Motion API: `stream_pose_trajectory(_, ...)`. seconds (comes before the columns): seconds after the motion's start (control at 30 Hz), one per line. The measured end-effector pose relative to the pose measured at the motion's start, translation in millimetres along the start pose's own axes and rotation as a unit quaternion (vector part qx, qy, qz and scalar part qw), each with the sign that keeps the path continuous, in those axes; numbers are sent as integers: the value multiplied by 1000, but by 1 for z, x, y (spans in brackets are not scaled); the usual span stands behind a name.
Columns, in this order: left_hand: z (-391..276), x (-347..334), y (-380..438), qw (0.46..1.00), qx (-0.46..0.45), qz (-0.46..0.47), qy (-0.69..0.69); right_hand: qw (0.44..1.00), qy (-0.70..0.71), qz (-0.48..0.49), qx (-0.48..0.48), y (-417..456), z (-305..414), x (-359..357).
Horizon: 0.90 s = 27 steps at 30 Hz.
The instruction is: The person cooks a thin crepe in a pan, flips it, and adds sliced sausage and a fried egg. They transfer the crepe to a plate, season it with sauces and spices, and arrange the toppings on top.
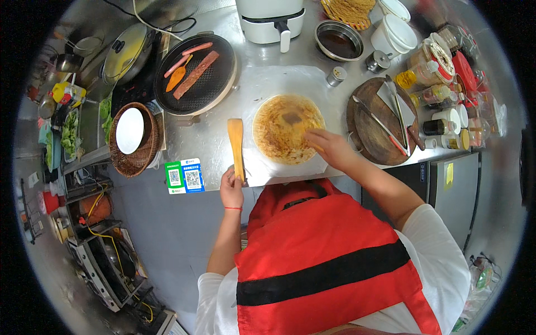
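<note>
A round flat pancake (268, 138), smeared with brown sauce, lies on a sheet of translucent paper or film (293, 79) on the steel counter. Over it, my right hand (328, 145) grips the handle of a brush-like tool (292, 118), whose dark head touches or hovers just above the sauced surface; blur hides its exact shape. At the counter's front edge, my left hand (232, 182) holds a wooden spatula (235, 138) by its narrow end, the broad blade pointing away from me, left of the pancake.
Left, a black griddle pan (217, 79) holds sausages, a meat strip (196, 75) and an orange spatula (176, 78). A wicker basket (134, 163) stands nearby. Behind are an air fryer (259, 29) and a sauce bowl (338, 41). Right, a round board (364, 130) bears tongs and a knife beside bottles.
</note>
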<state>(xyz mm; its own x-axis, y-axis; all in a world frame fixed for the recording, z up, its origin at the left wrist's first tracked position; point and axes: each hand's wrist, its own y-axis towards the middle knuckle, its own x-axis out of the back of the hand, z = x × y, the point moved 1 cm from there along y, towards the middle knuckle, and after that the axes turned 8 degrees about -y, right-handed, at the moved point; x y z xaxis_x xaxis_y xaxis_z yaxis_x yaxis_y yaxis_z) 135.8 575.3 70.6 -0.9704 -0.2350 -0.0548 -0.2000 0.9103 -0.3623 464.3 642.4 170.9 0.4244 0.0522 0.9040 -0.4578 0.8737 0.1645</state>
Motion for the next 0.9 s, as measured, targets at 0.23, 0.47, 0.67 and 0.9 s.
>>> stream_pose_trajectory(0.23, 7, -10, -13, 999, 28, -2, -40, 981, 10, 165, 102, -67, 1, 2)
stream_pose_trajectory(0.47, 8, -10, -17, 999, 53, 6, -12, 967, 2, 166, 193, -67, -5, -6)
stream_pose_trajectory(0.67, -10, -22, -21, 998, 47, 16, 42, 986, 22, 146, 77, -80, -3, 7)
stream_pose_trajectory(0.9, 8, -17, -7, 926, -181, 46, 329, 983, 144, -82, -75, -87, -10, 105)
